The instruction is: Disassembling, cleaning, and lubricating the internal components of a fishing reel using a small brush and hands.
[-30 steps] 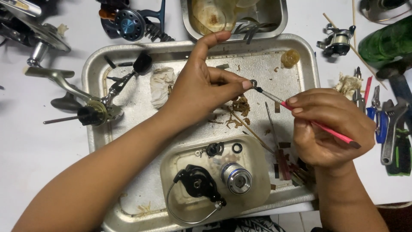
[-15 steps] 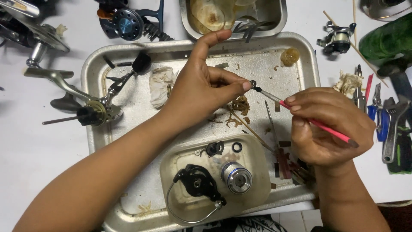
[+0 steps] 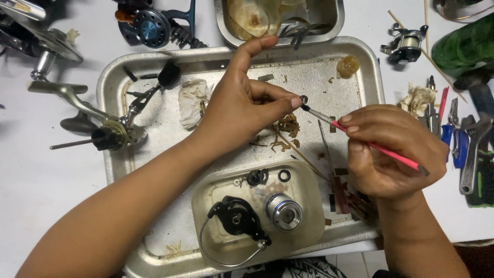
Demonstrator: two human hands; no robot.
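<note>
My left hand (image 3: 247, 105) hovers over a large metal tray (image 3: 116, 77) and pinches a tiny dark ring-shaped part (image 3: 303, 99) between thumb and fingertip, index finger raised. My right hand (image 3: 393, 149) grips a thin red-handled brush (image 3: 381, 148) like a pen; its dark tip touches the small part. Below the hands a small oval metal dish (image 3: 309, 177) holds a black reel rotor with wire bail (image 3: 239, 219), a silver spool (image 3: 284, 211) and small black rings (image 3: 284, 175).
A reel handle assembly (image 3: 110, 131) and a crumpled rag (image 3: 193, 100) lie on the tray's left. Another metal container (image 3: 280, 18) stands behind. A blue reel body (image 3: 152, 25), a small reel (image 3: 406, 45), a green bottle (image 3: 465, 44) and pliers and wrenches (image 3: 471, 149) lie around.
Almost nothing differs; both hands stay in place, the brush tip shifting only slightly against the small part.
</note>
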